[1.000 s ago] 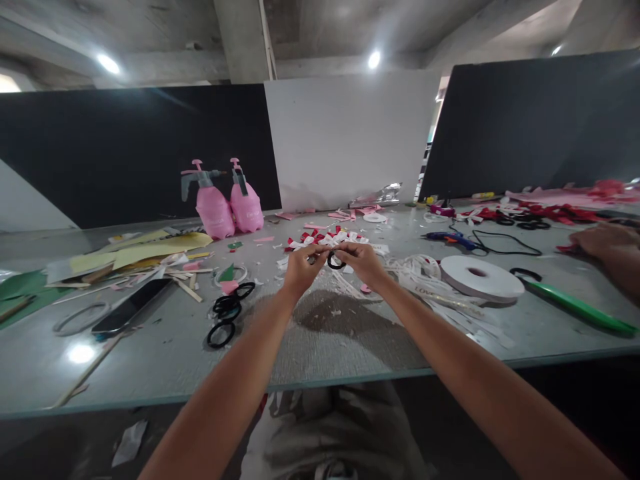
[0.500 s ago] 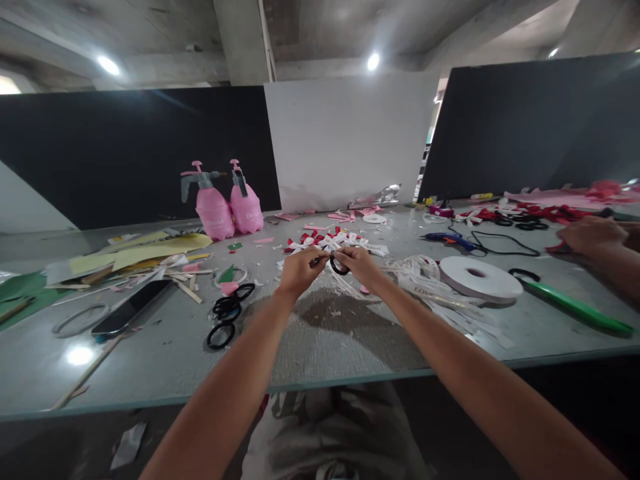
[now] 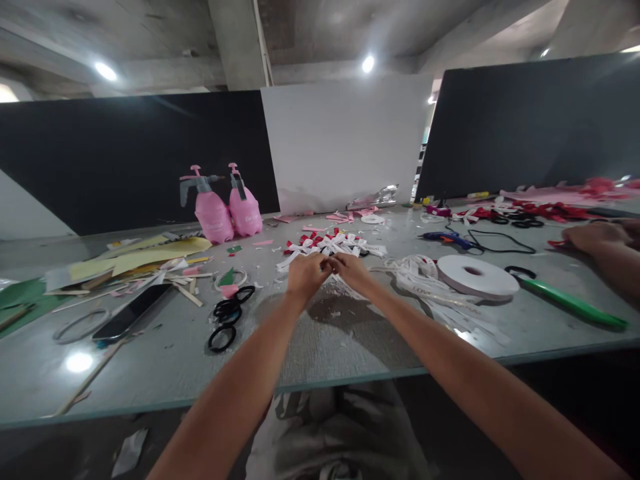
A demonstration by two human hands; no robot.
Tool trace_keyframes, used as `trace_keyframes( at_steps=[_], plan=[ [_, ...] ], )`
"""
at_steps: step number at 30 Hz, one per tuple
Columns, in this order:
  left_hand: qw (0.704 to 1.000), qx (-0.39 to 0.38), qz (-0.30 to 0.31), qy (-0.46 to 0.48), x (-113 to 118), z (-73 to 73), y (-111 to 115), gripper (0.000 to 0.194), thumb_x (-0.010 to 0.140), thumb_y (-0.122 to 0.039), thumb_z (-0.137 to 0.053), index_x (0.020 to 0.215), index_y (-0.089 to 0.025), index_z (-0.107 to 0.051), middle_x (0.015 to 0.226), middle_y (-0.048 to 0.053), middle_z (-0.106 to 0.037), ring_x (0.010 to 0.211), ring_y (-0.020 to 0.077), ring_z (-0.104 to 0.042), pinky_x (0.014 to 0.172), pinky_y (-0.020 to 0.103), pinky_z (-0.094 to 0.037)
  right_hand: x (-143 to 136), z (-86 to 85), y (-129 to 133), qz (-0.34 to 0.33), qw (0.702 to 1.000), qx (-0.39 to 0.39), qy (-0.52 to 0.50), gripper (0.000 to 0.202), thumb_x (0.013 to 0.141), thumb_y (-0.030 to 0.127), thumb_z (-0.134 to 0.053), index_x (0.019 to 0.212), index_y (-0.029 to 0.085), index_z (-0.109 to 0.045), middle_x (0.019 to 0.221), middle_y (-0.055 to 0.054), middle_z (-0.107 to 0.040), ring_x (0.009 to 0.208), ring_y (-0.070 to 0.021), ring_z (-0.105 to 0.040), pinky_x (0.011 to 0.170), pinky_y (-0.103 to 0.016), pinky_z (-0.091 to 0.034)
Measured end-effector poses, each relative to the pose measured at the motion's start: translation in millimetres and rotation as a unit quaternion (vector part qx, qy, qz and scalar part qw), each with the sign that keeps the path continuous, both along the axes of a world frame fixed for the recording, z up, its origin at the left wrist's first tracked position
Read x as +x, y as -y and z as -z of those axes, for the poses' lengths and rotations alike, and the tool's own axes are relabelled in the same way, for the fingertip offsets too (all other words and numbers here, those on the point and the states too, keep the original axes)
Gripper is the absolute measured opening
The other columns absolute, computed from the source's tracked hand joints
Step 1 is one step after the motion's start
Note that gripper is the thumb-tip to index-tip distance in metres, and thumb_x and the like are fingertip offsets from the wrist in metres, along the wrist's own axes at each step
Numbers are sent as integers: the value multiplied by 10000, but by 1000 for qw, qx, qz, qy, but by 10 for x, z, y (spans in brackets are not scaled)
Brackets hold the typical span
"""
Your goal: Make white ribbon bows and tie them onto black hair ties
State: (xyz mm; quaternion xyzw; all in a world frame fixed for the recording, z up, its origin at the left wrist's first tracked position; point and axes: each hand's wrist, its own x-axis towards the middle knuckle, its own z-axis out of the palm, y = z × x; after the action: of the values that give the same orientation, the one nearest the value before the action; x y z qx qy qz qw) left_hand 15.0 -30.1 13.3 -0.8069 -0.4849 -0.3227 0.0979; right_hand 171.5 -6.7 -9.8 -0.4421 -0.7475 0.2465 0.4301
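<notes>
My left hand (image 3: 306,275) and my right hand (image 3: 353,272) meet just above the table, fingertips pinched together. Between them is a black hair tie, now almost wholly covered by the fingers; only a small dark bit shows. Right behind the hands lies a pile of red and white ribbon bows (image 3: 335,241). Several more black hair ties (image 3: 222,339) lie on the table left of my forearms. To the right of my right hand is a tangle of printed white ribbon (image 3: 413,272), beside a large white ribbon roll (image 3: 477,277).
Two pink spray bottles (image 3: 214,217) stand at the back left. A phone (image 3: 134,312) and paper scraps lie left. On the right are a blue glue gun (image 3: 450,239) with its cord, a shiny green strip (image 3: 575,300) and another person's hand (image 3: 595,237) by red ribbon.
My hands have drawn closer together, and the black hair tie that hung visibly from the right fingers is now mostly hidden. The view has shifted slightly.
</notes>
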Motion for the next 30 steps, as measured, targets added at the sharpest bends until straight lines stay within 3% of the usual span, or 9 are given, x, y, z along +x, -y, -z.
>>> trace_keyframes(
  at_steps=[3,6,10,15,19,21,23,26,30],
  plan=[
    [1000,-4,4,-12,42,28,-11,177,834,-258,-518,900,-202,-673,909,39,-688,821,175,-606,735,276,-383,48,38,-71,-31,999,-37,-22,367,848,463,-433,771,152,-613,625,-8,-565,582,-130,-484,559,-242,-328],
    [1000,-13,10,13,12,46,-50,157,822,-254,-525,896,-192,-649,881,41,-670,799,171,-592,728,269,-378,86,-7,-46,-21,999,-2,28,354,833,445,-449,686,155,-590,596,1,-516,593,-123,-449,558,-246,-287],
    [986,-51,22,157,-123,17,-118,158,841,-252,-470,868,-174,-605,759,10,-621,643,124,-540,636,239,-370,111,-99,79,-61,997,-6,43,364,843,451,-448,651,161,-553,559,19,-454,566,-109,-391,547,-251,-256],
    [933,-88,130,323,-162,-184,-65,230,899,-362,-419,838,-173,-533,662,-34,-528,520,78,-459,542,205,-363,109,-281,140,-102,987,-54,-114,427,817,565,-485,657,170,-521,552,39,-387,526,-94,-333,520,-243,-262],
    [916,-76,176,352,-25,-480,160,284,898,-406,-461,761,-168,-533,653,-23,-527,558,72,-476,566,193,-394,83,-616,279,-128,951,-119,-255,410,779,573,-563,735,165,-562,571,41,-386,532,-96,-359,519,-245,-314],
    [916,-47,179,355,23,-630,316,212,825,-375,-600,898,-177,-581,809,7,-609,698,89,-547,639,195,-433,94,-788,481,-148,928,-172,-297,391,767,552,-603,709,170,-542,588,35,-391,544,-99,-372,531,-254,-355],
    [909,-84,221,344,34,-739,492,300,795,-363,-645,1039,-195,-601,966,43,-646,822,119,-589,699,219,-470,124,-914,760,-191,904,-211,-320,331,797,494,-614,752,173,-548,638,19,-419,604,-113,-419,591,-272,-413],
    [875,-188,273,353,-7,-794,784,256,814,-397,-624,943,-178,-657,859,50,-672,782,137,-619,704,251,-502,169,-987,1196,-210,889,-222,-342,297,845,465,-580,818,169,-581,676,-3,-453,646,-127,-442,620,-287,-440],
    [852,-196,233,426,-81,-758,1176,226,800,-381,-657,883,-171,-673,808,42,-679,743,137,-624,684,249,-501,186,-955,1580,-227,896,-210,-319,289,846,455,-597,849,168,-624,763,-37,-526,722,-142,-487,657,-290,-449]
  ],
)
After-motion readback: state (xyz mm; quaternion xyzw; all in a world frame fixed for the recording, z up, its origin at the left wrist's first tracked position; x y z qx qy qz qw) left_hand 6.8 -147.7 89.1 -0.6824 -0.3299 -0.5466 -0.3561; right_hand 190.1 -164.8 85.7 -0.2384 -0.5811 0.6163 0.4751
